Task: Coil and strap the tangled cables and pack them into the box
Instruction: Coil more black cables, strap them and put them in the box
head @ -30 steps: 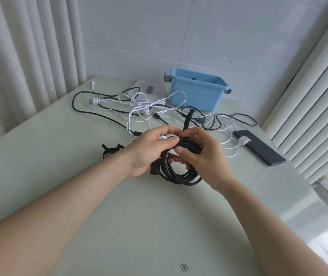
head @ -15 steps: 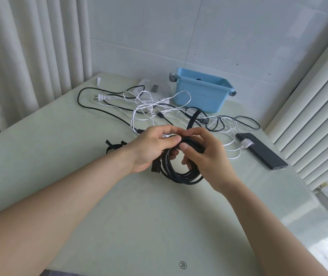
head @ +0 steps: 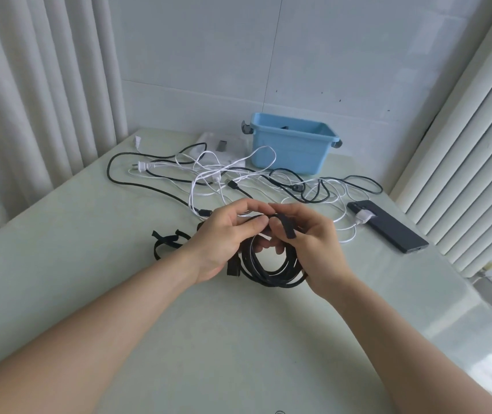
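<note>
left hand [head: 224, 234] grips the black coil [head: 268, 273]; right hand [head: 316, 246] pinches the strap [head: 286, 227], upright before, now folded over.

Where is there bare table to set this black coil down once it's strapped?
Bare table lies on the near side of the black coil. Another patch sits left, between the curtain and the spare straps. Crowded: the cable tangle fills the stretch from the coil to the blue box.

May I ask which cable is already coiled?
The black cable held by left hand and right hand; the other cables lie tangled by the blue box.
</note>
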Action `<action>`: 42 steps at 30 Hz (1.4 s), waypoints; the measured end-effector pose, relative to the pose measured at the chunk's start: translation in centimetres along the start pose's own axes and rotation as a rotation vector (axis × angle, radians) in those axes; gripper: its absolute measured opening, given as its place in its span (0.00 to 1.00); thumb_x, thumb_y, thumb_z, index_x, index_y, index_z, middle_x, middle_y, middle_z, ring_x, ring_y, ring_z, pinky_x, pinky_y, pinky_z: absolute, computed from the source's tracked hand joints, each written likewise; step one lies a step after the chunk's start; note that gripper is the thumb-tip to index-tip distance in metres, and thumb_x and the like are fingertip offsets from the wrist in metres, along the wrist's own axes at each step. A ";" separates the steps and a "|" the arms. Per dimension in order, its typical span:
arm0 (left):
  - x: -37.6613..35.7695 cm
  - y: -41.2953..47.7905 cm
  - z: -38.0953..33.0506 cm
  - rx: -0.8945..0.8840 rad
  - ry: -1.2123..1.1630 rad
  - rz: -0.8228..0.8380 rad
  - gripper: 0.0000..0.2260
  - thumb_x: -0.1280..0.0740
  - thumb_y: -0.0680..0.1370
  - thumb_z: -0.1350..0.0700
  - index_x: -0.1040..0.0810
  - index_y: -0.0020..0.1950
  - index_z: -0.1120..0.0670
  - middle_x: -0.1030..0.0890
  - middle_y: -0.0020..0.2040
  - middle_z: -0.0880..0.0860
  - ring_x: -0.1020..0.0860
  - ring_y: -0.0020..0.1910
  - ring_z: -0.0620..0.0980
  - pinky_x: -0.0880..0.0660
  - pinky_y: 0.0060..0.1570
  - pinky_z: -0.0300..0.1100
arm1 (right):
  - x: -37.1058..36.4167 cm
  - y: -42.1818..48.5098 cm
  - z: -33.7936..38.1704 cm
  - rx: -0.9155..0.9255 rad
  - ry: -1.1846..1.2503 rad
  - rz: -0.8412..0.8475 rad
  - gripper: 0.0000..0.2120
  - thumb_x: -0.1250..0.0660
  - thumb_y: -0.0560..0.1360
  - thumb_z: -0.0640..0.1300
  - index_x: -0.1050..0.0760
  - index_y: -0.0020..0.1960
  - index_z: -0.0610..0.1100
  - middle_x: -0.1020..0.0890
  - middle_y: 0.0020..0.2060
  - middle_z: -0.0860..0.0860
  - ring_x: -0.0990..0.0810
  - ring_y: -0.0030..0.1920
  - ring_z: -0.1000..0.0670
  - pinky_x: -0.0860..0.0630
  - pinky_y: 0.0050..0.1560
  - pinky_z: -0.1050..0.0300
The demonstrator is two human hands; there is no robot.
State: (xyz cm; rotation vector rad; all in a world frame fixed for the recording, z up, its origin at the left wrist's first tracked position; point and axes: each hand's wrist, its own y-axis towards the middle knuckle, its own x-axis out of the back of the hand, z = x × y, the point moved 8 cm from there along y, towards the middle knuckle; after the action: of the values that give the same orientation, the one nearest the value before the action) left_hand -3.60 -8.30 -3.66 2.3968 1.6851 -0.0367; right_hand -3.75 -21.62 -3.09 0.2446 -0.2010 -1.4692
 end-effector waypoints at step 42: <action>0.9 0.1 0.9 0.158 -0.142 -0.177 0.07 0.31 0.76 0.68 0.21 0.54 0.63 0.19 0.36 0.61 0.22 0.32 0.53 0.26 0.29 0.39 | -0.1 -0.4 0.3 -0.061 0.063 -0.008 0.06 0.33 0.77 0.32 0.17 0.48 0.36 0.18 0.33 0.40 0.21 0.33 0.47 0.25 0.36 0.57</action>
State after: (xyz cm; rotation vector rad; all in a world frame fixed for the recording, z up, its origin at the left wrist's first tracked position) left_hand -3.15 -7.67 -4.68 2.2810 1.8835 -0.3718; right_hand -4.26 -21.58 -2.93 0.2423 -0.1048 -1.4709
